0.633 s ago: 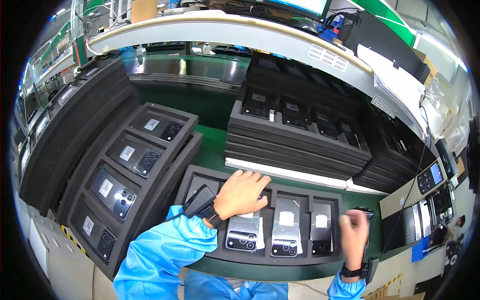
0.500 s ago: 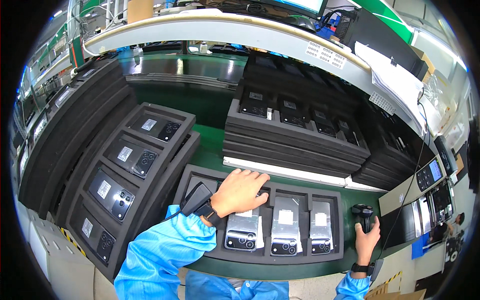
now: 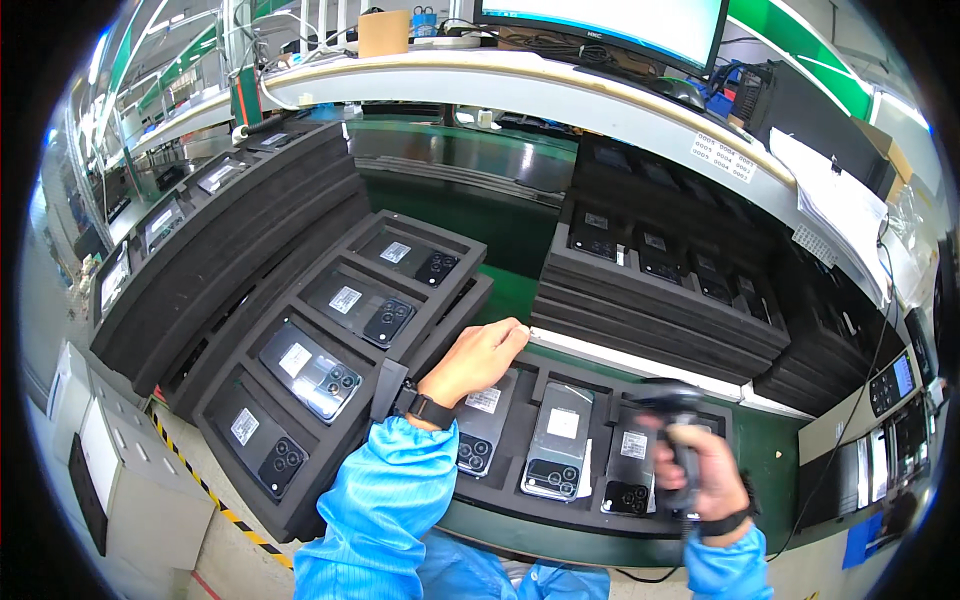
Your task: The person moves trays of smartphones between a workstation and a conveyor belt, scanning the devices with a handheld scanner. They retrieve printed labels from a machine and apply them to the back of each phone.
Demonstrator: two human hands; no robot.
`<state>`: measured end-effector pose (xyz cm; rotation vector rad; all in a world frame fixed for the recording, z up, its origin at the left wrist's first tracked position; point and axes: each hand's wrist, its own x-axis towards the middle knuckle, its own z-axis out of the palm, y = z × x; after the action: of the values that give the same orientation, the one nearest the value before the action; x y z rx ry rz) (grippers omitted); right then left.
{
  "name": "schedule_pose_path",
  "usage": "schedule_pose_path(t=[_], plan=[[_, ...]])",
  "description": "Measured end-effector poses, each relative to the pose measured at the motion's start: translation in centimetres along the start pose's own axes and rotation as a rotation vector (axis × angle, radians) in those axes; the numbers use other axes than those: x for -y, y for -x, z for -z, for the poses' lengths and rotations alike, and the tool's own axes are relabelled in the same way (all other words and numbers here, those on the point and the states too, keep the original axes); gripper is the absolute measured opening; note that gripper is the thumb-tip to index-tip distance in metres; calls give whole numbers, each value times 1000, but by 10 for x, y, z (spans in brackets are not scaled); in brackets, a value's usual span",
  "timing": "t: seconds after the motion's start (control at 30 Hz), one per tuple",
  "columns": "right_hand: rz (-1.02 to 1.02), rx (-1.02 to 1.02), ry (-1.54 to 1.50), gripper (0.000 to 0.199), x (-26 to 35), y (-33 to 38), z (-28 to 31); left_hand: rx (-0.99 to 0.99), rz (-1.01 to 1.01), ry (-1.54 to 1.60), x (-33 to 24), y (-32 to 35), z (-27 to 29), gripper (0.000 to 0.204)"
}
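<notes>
My right hand (image 3: 712, 474) grips a dark handheld barcode scanner (image 3: 668, 396), blurred by motion, above the right part of the front foam tray (image 3: 722, 425). In that tray lie phones with their camera ends toward me; a middle one (image 3: 560, 445) has a white label. Right of it a black phone (image 3: 628, 468) sits partly below the scanner. The tray's right end is largely covered by the right hand. My left hand (image 3: 476, 362) is closed at the tray's far edge, above the left phone (image 3: 482, 440); what its fingers grip is hidden.
At left stands a tilted stack of foam trays (image 3: 405, 345) holding labelled phones, with a taller stack (image 3: 240, 230) behind. Another tray stack (image 3: 660, 310) is at the back right. A shelf (image 3: 450, 82) with a monitor (image 3: 610, 22) crosses above. At far right sits a machine (image 3: 860, 420).
My right hand has lifted the scanner and brought it left over the tray. The left hand's spread fingers have curled closed at the tray's far edge. The whole view has turned left.
</notes>
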<state>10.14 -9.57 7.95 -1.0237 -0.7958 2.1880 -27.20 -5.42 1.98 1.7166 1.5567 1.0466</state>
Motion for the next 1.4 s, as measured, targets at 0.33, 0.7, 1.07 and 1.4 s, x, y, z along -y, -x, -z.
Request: schedule_pose_path(t=[0.33, 0.7, 1.07, 1.4], plan=[[-227, 238, 228, 22, -89, -71, -129, -163, -160, 13, 15, -3, -14, 36], [93, -163, 535, 11, -20, 55, -33, -100, -196, -605, 5, 7, -17, 39], [699, -1125, 558, 35, -26, 126, 250, 87, -179, -623, 1, -2, -8, 36], [543, -1285, 618, 18, -10, 105, 250, -10, -37, -25, 5, -5, -6, 17]])
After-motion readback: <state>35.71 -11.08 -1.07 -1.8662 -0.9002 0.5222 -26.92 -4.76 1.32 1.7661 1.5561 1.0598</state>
